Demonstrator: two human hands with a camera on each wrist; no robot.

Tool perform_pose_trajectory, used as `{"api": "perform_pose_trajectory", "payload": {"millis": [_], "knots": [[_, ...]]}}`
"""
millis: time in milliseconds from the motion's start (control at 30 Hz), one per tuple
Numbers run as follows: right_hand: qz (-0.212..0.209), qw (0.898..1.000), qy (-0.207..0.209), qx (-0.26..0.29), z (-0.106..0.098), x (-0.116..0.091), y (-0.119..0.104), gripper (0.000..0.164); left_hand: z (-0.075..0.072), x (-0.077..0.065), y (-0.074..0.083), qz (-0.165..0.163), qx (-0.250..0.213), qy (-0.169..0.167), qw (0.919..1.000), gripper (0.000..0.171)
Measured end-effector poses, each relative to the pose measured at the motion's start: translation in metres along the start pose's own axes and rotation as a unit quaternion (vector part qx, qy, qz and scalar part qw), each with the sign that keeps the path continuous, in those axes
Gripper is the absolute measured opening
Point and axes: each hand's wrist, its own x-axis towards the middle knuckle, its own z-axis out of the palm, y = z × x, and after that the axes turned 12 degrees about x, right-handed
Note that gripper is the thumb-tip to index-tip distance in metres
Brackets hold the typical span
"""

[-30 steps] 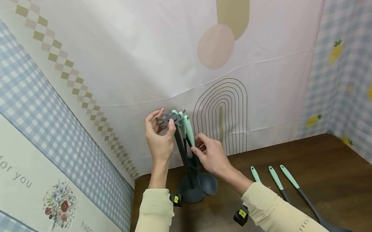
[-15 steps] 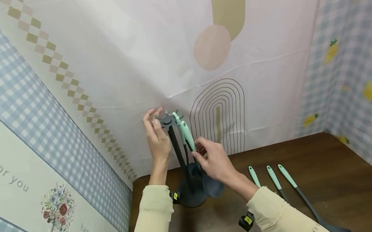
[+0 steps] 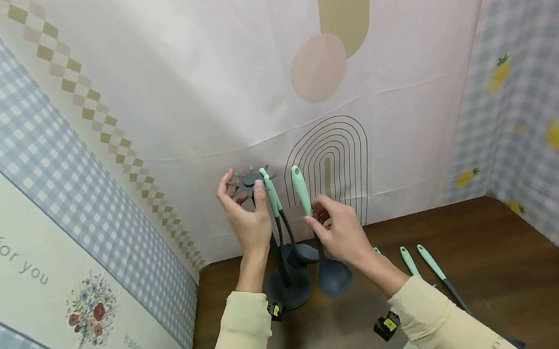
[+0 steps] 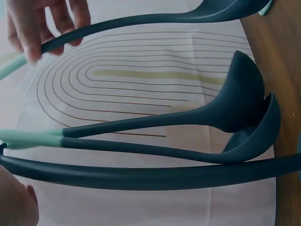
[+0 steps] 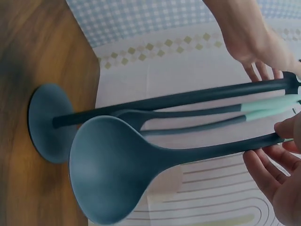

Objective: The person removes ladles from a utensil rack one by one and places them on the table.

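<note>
Near the back edge of the counter (image 3: 537, 274), a dark stand (image 5: 178, 100) is set upright, with two green-handled utensils (image 4: 244, 101) hung close together from its hook ring (image 3: 249, 180). Around that ring the left hand (image 3: 250, 222) is cupped, fingers curved about its rim and thumb raised at the front. Just right of the stand, a ladle (image 5: 110, 169) is pinched by the right hand (image 3: 343, 231) where green handle meets dark shaft; it is held nearly upright, bowl down, its handle end apart from the hooks. Between ladle and hung utensils a gap is seen. Farther right, room is taken up by loose utensils (image 3: 432, 263), partly covered by the right forearm. The back edge is bordered by a printed cloth (image 3: 209, 76).
</note>
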Motion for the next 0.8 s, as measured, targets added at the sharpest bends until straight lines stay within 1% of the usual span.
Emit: {"api": "perform_pose_trajectory", "payload": {"millis": [133, 200, 300, 433, 500, 633, 733, 800], "knots": [[0.003, 1.000, 0.005, -0.003, -0.009, 0.000, 0.003, 0.016, 0.000, 0.003, -0.002, 0.014, 0.019, 0.022, 0.9995, 0.056], [0.005, 1.000, 0.008, -0.008, -0.013, 0.000, 0.005, 0.017, -0.002, 0.004, -0.004, 0.017, 0.027, 0.020, 0.9993, 0.056], [0.012, 1.000, 0.008, -0.015, -0.018, -0.001, 0.009, 0.017, -0.003, 0.005, -0.008, 0.013, 0.024, 0.016, 0.9995, 0.058], [0.024, 1.000, 0.011, -0.014, -0.023, -0.003, 0.015, 0.016, -0.006, 0.007, -0.015, -0.003, -0.002, -0.003, 1.0000, 0.063], [0.029, 0.999, 0.015, -0.016, -0.025, -0.003, 0.018, 0.016, -0.007, 0.007, -0.016, -0.010, -0.018, -0.014, 0.9997, 0.060], [0.037, 0.999, 0.025, -0.019, -0.029, -0.005, 0.024, 0.016, -0.010, 0.009, -0.018, -0.028, -0.036, -0.036, 0.9983, 0.050], [0.047, 0.998, 0.029, -0.016, -0.031, -0.007, 0.029, 0.016, -0.011, 0.011, -0.017, -0.037, -0.046, -0.052, 0.9969, 0.048], [0.055, 0.998, 0.030, -0.013, -0.032, -0.009, 0.033, 0.017, -0.012, 0.013, -0.015, -0.039, -0.052, -0.056, 0.9964, 0.047]]}}
